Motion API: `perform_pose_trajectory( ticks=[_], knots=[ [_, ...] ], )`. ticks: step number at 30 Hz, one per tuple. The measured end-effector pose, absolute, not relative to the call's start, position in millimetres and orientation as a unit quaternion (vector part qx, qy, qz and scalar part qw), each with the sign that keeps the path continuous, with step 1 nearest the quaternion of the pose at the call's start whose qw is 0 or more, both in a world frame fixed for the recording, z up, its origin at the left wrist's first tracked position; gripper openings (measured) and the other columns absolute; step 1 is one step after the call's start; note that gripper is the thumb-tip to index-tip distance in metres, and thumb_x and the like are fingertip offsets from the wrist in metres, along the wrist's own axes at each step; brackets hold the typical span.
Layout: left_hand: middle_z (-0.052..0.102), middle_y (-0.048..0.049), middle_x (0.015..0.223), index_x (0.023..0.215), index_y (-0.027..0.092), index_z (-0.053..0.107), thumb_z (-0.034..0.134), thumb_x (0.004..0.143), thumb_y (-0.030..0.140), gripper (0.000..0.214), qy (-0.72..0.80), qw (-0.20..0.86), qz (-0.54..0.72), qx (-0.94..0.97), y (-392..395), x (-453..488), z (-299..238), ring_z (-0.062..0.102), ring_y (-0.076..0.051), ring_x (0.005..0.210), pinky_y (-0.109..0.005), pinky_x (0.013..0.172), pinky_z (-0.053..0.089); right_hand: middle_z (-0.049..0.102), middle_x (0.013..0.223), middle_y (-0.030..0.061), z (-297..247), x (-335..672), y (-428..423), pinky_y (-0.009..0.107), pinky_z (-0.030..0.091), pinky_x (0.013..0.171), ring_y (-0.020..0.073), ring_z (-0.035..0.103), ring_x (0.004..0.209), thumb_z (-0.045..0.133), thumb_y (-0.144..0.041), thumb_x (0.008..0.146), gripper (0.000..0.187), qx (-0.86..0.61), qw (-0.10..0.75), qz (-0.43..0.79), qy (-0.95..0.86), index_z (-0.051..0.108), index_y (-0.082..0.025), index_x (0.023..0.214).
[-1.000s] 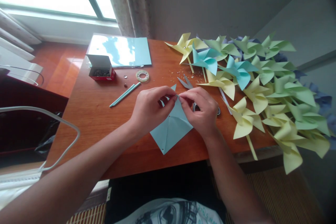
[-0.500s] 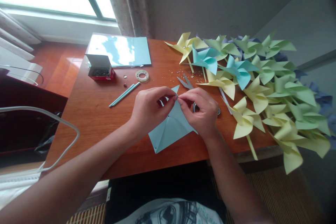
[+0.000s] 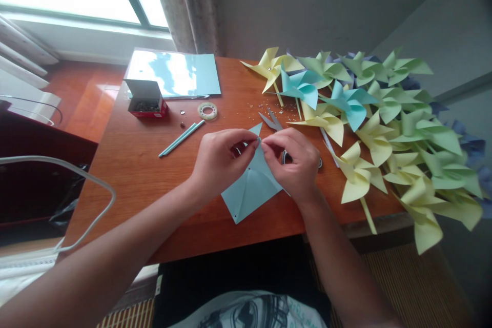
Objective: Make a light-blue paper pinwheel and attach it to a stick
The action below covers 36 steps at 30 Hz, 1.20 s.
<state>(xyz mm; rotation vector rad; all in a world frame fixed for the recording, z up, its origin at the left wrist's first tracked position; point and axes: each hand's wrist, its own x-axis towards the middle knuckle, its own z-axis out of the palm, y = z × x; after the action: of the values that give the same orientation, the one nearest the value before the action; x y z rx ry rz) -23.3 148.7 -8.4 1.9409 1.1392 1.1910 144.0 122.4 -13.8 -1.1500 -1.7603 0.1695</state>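
A light blue square of paper with cut corners lies on the wooden table in front of me. My left hand and my right hand meet above its middle, both pinching folded-in paper tips together at one point. A free tip of the paper pokes up behind my fingers. Grey scissors lie just beyond my right hand, partly hidden by it.
Several finished paper pinwheels in yellow, green and blue cover the table's right side. At the back left are a sheet of blue paper, a red box of pins, a tape roll and two blue sticks.
The blue paper's lower corner swung slightly left and then back toward the right. Both hands stay pinched at the same spot.
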Motion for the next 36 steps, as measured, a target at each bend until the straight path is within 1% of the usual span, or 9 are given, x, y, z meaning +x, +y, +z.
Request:
perform_pose_trajectory(
  ticks=[10,17,21,26,30,33,36],
  knots=[
    [0.074,-0.0026,0.073,0.086,0.015,0.075,0.064,0.085,0.015,0.011,0.42,0.22,0.427,0.77,147.8,-23.5,-8.4,0.064,-0.012,0.057,-0.021,0.057,0.051,0.069,0.084,0.0027,-15.1,144.2,122.6,0.029,0.055,0.066,0.0148,0.063,0.071,0.065,-0.017,0.093,0.009,-0.476,0.492,0.06,-0.726,0.071,-0.024,0.091],
    [0.073,-0.0029,0.075,0.089,0.015,0.074,0.061,0.085,0.012,0.014,0.413,0.211,0.414,0.783,147.4,-23.4,-6.7,0.062,-0.011,0.058,-0.021,0.056,0.048,0.07,0.085,0.003,-16.1,144.4,123.4,0.031,0.057,0.069,0.0158,0.065,0.075,0.065,-0.018,0.093,0.009,-0.473,0.492,0.052,-0.729,0.072,-0.024,0.094],
    [0.073,-0.003,0.075,0.09,0.013,0.074,0.06,0.085,0.011,0.015,0.409,0.211,0.414,0.786,147.2,-23.7,-6.9,0.062,-0.011,0.058,-0.021,0.056,0.048,0.07,0.085,0.0025,-17.0,144.6,123.5,0.03,0.057,0.07,0.0153,0.065,0.075,0.066,-0.018,0.093,0.009,-0.474,0.492,0.048,-0.728,0.073,-0.024,0.095],
    [0.074,-0.0028,0.076,0.089,0.015,0.074,0.06,0.084,0.011,0.016,0.417,0.211,0.402,0.787,146.4,-23.9,-4.6,0.062,-0.011,0.059,-0.021,0.056,0.048,0.07,0.085,0.0028,-16.6,144.1,123.0,0.029,0.056,0.07,0.0155,0.065,0.075,0.067,-0.017,0.092,0.009,-0.473,0.497,0.054,-0.726,0.073,-0.024,0.094],
    [0.073,-0.0019,0.073,0.086,0.017,0.073,0.063,0.084,0.015,0.011,0.431,0.244,0.411,0.765,147.9,-24.2,-5.0,0.063,-0.012,0.059,-0.021,0.056,0.05,0.07,0.086,0.0029,-14.7,143.8,123.1,0.029,0.055,0.065,0.0152,0.063,0.071,0.065,-0.018,0.093,0.009,-0.482,0.49,0.076,-0.722,0.072,-0.024,0.093],
    [0.071,-0.0016,0.07,0.085,0.017,0.072,0.066,0.085,0.019,0.007,0.433,0.311,0.429,0.729,150.4,-24.8,-7.1,0.063,-0.012,0.059,-0.02,0.055,0.05,0.07,0.086,0.003,-13.5,143.9,123.9,0.029,0.054,0.063,0.0147,0.062,0.07,0.063,-0.019,0.094,0.01,-0.491,0.482,0.085,-0.721,0.071,-0.024,0.093],
    [0.071,-0.0023,0.07,0.082,0.015,0.071,0.067,0.085,0.021,0.007,0.428,0.381,0.436,0.694,152.3,-24.8,-8.3,0.062,-0.012,0.06,-0.02,0.054,0.049,0.069,0.083,0.0022,-13.0,144.2,125.1,0.029,0.053,0.064,0.0148,0.062,0.071,0.063,-0.02,0.094,0.01,-0.494,0.484,0.103,-0.715,0.07,-0.023,0.09]
  ],
)
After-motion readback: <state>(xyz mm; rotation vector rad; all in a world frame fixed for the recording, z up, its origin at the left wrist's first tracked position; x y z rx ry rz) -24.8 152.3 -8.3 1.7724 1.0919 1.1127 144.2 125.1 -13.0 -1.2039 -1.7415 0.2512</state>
